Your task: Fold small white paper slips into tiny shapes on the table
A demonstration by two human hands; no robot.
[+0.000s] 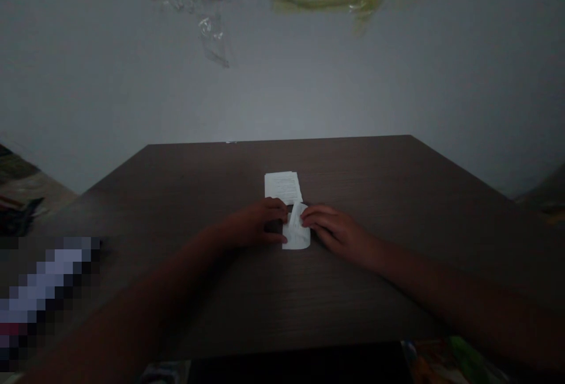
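Left hand [258, 225], right hand [333, 230], grips pinching creased white paper slip [285, 187], wood-grain table [397, 196]

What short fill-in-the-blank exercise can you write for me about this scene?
1. The paper lies on a dark brown ____.
2. The colour of the paper is ____.
3. The left hand and the right hand both touch the paper, so ____ hands are on it.
Missing words: table; white; two.
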